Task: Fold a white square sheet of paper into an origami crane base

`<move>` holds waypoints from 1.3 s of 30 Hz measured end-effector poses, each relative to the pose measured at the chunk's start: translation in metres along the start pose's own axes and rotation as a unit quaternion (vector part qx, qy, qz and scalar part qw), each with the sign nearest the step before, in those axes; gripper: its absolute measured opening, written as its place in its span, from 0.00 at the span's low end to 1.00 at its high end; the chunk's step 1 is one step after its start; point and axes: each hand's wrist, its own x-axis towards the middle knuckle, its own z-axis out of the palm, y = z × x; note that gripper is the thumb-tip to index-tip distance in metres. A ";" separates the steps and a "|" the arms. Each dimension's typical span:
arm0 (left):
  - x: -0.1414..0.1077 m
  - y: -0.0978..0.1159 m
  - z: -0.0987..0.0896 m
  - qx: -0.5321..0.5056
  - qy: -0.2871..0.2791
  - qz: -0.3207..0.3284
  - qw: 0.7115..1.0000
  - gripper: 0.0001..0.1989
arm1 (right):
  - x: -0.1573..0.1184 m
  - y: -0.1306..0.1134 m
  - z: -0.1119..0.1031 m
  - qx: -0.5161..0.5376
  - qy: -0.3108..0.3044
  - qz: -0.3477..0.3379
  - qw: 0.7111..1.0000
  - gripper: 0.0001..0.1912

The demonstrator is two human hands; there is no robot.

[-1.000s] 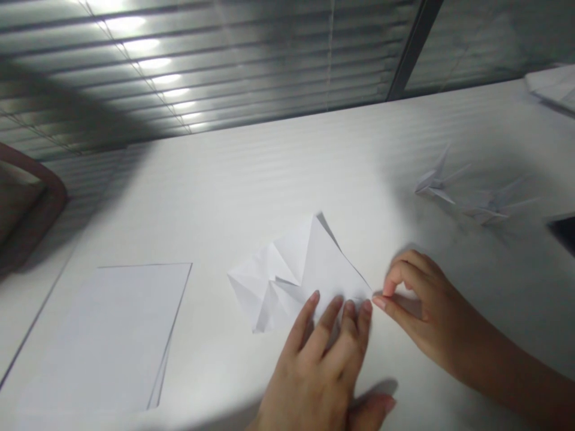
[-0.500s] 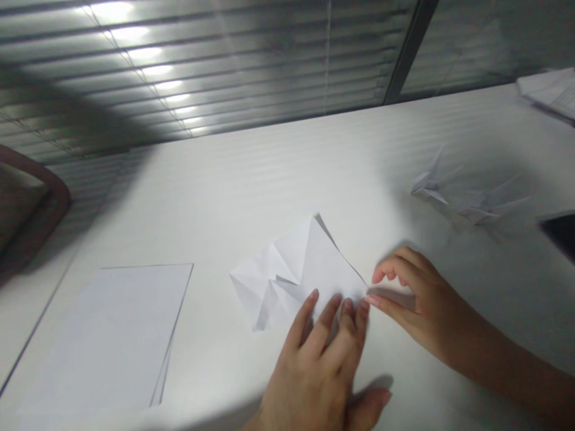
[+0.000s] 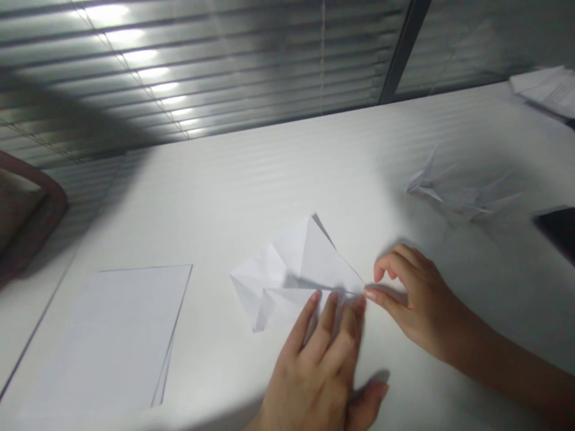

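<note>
A creased sheet of white origami paper (image 3: 287, 269) lies folded on the white table (image 3: 269, 179), with a long flap and a shadowed fold line across its lower part. My left hand (image 3: 309, 365) rests flat on its lower edge, fingers spread and pressing. My right hand (image 3: 417, 299) comes in from the right, its thumb tip at the paper's right corner and its index finger curled just above, not closed on it. Left of the hands lies a flat stack of white paper sheets (image 3: 112, 335).
Two small white origami cranes (image 3: 424, 182) stand at the right of the table. Loose papers (image 3: 543, 90) lie in the far right corner, above a dark object (image 3: 557, 227) at the right edge. A brown curved chair arm (image 3: 27, 209) shows at the left, and window blinds (image 3: 224, 60) run behind the table.
The paper's lower right flap has shifted, and a shadowed fold line now crosses it. My right hand has moved slightly left, and the view has drifted a little.
</note>
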 end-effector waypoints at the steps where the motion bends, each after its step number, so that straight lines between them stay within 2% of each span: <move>1: 0.000 0.000 0.001 -0.003 0.007 -0.001 1.000 0.30 | 0.001 0.000 -0.001 0.009 -0.004 0.005 1.000 0.06; 6: 0.001 -0.002 0.004 -0.025 0.016 -0.007 1.000 0.30 | 0.005 0.002 -0.007 0.085 -0.020 0.051 0.995 0.05; 15: 0.000 -0.003 0.005 -0.022 0.010 -0.001 1.000 0.30 | 0.004 0.005 -0.002 0.045 -0.025 0.004 0.999 0.05; 23: -0.001 -0.003 0.004 -0.019 0.002 -0.001 1.000 0.30 | 0.006 0.000 -0.004 0.047 -0.025 0.018 0.998 0.07; 29: 0.001 -0.002 0.003 -0.015 0.009 -0.001 1.000 0.31 | 0.006 0.001 -0.006 0.108 -0.034 0.046 0.992 0.05; 34: 0.000 -0.003 0.006 -0.008 0.028 0.002 1.000 0.30 | 0.005 -0.001 0.000 0.041 -0.006 0.007 0.999 0.07; 39: 0.002 -0.003 0.003 0.003 0.031 0.006 0.999 0.31 | 0.004 -0.005 0.005 0.002 0.010 0.006 1.000 0.10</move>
